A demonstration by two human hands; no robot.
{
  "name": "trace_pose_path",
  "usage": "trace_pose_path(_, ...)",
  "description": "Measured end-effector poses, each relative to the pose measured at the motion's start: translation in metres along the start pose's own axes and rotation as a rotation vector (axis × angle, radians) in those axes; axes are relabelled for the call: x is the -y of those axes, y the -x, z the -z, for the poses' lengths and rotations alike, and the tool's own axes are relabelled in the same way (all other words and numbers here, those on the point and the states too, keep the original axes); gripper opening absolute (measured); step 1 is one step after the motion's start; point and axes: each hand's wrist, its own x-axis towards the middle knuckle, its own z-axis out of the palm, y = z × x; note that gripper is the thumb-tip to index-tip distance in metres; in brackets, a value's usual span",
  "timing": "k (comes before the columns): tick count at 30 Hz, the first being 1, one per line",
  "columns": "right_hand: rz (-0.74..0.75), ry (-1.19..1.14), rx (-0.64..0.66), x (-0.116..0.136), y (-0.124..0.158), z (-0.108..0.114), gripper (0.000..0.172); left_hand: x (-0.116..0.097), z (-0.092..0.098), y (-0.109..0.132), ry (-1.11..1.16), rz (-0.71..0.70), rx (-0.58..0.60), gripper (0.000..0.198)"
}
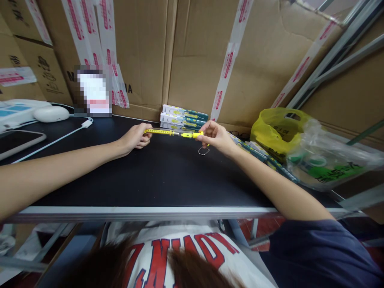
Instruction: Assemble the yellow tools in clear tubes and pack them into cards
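A slim yellow tool with a clear and metallic middle section (182,134) is held level above the black table (168,180). My left hand (137,137) is closed around its left end. At the right end, the thumb and fingers of my right hand (215,138) pinch the yellow tip. Just below my right hand is a small metal wire loop (203,151); whether it hangs from the tool or lies on the table I cannot tell. Stacked narrow printed boxes (183,116) are right behind the tool.
More narrow boxes (255,151) lie along the right, beside a yellow plastic bag (277,130) and a clear bag (333,164). At the left are a phone (19,142), a white case (51,114) and a cable (54,143). Cardboard (198,68) stands behind.
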Motion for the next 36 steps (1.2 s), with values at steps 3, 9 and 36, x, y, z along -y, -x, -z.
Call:
trace_pose_path(3,0.001,-0.012,0.003,0.000,0.001,-0.001,0.045,0.000,0.000,0.001,-0.008,0.009,0.002,0.023)
trace_pose_path(9,-0.018,-0.014,0.008,-0.004,0.001,-0.004,0.044,0.000,0.000,0.001,-0.003,0.009,0.000,0.022)
trace_pose_path(36,-0.041,-0.058,0.079,-0.004,0.005,-0.013,0.041,0.001,0.000,0.001,0.013,0.032,0.003,0.024)
